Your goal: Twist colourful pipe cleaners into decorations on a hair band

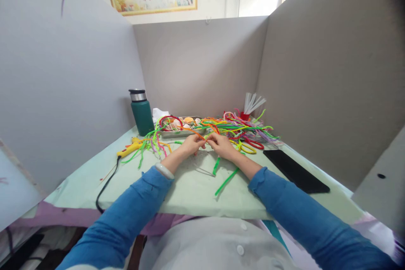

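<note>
My left hand (pixel 193 145) and my right hand (pixel 219 144) meet over the middle of the table, fingertips pinched close together. Between them runs an orange pipe cleaner (pixel 193 132), bent and gripped by both hands. Its far part rises toward the back, near a metal tray (pixel 177 133) of shells and small pieces. Just behind my right hand spreads a heap of pipe cleaners (pixel 240 125) in many colours. Short green pipe cleaner pieces (pixel 226 182) lie on the cloth below my right wrist. The exact point of contact between the fingers is too small to make out.
A green bottle (pixel 142 114) stands at the back left, with a yellow glue gun (pixel 130 147) and its cord in front. White sticks (pixel 252 103) stand in a red cup at the back right. A black flat slab (pixel 294 170) lies right. Grey partitions (pixel 202 63) surround the table.
</note>
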### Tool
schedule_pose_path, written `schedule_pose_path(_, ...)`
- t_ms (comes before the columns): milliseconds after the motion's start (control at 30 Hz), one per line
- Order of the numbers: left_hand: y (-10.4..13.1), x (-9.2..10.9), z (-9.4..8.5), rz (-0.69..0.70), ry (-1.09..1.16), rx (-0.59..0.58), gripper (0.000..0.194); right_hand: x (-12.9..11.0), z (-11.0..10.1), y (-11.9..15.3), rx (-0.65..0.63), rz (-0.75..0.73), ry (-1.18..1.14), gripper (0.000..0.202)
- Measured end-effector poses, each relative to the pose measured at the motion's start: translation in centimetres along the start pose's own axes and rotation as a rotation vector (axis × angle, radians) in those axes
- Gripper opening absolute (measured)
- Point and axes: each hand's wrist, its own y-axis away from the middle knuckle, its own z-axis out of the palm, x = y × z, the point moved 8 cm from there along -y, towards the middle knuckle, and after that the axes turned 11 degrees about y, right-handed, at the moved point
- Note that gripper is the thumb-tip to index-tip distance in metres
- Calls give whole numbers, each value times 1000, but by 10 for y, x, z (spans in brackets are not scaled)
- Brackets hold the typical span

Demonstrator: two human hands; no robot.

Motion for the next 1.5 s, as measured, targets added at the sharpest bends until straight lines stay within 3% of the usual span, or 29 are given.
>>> schedule_pose_path(367,1,8,-1,13,13,15,15,-2,0,0,3,-5,0,18)
schedule_pose_path(700,-3,3,-2,35,-32,6,15,-2,0,0,-7,-1,10,16)
schedule_pose_path(900,-3,3,-4,55,-54,6,25,-2,1,0,-15,-1,2,18)
schedule_pose_path(1100,-1,4,-3,27,-97,11,14,-1,1,0,-8,-2,17,15)
schedule_pose_path(1500,0,6,-4,50,-167,21,19,-2,1,0,-7,-4,40,15)
